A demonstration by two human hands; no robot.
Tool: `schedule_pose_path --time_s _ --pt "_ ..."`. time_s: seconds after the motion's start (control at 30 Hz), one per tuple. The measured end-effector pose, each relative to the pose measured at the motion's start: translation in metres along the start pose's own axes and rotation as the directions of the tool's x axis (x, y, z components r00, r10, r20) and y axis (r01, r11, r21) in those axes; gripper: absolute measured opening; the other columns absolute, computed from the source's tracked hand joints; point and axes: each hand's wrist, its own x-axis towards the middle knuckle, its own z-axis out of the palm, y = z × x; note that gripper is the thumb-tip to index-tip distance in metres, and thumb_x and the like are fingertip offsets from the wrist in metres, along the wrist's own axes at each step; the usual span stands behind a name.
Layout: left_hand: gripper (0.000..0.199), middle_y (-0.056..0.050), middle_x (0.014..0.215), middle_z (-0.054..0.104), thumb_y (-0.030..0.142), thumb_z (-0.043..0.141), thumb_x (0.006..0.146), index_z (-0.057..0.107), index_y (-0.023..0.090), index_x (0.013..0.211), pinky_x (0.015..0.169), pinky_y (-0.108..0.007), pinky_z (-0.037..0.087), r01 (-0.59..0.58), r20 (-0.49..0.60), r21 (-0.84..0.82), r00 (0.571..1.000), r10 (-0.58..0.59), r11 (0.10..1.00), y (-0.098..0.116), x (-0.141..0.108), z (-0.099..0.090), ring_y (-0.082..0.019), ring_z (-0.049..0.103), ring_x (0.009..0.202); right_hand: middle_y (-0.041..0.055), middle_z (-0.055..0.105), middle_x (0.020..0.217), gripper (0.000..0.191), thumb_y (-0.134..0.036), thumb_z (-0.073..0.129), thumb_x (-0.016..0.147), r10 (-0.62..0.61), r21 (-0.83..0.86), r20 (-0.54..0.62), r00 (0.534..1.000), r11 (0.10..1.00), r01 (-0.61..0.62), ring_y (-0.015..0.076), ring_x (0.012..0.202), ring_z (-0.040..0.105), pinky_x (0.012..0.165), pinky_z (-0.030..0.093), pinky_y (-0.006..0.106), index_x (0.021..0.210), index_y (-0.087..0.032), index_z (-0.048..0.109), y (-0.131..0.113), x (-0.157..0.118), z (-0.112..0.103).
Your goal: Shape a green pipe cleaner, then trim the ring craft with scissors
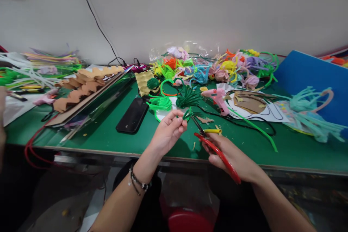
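A: What is the left hand [169,130] doing?
B: It pinches a green pipe cleaner [187,113] at its fingertips.
A: And to its right?
B: The right hand [231,156] grips red-handled pliers [214,145], tips touching the cleaner; I judge trimming comes next, needing a firm squeeze.

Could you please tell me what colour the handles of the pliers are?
Red, on the pliers in the right hand; head view.

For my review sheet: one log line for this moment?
left hand: pinching green pipe cleaner | right hand: holding red-handled scissors | blades at pipe cleaner
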Motion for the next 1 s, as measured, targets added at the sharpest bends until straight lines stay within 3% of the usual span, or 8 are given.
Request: schedule_pose_path --time_s 0.27,0.53,1.0 --pt "0.029 0.004 0.05 0.058 0.025 0.075 0.056 0.052 0.014 0.071 0.044 -0.009 0.036 0.036 -0.023 0.118 0.999 -0.033 0.992 0.002 -0.003 -0.001 -0.001 0.047 0.042 -0.0006 0.045 0.064 0.034 -0.053 0.045 0.074 -0.024 0.049 -0.007 1.0 0.998 0.024 0.0109 0.055 0.039 0.051 0.036 0.024 0.077 -0.018 0.045 -0.008 0.012 0.007" --pt "0.026 0.004 0.051 0.056 0.026 0.072 0.059 0.051 0.015 0.071 0.044 -0.013 0.032 0.035 -0.032 0.26 0.999 -0.028 0.965 0.008 -0.006 -0.004 -0.003 0.046 0.046 -0.0026 0.039 0.06 0.039 -0.056 0.036 0.08 -0.028 0.145 -0.014 1.0 0.989 0.03 0.0089 0.051 0.036 0.046 0.03 0.022 0.069 -0.019 0.04 0.006 0.015 0.018" --pt "0.027 0.004 0.057 0.056 0.038 0.066 0.065 0.053 0.015 0.072 0.051 -0.02 0.037 -0.101 0.029 0.504 0.995 0.1 0.858 0.003 -0.006 -0.005 -0.006 0.047 0.049 -0.0023 0.038 0.065 0.04 -0.058 0.035 0.081 -0.012 0.248 0.04 0.999 0.969 0.001 0.0087 0.054 0.037 0.048 0.033 0.021 0.074 -0.019 0.042 0.014 0.014 0.02"
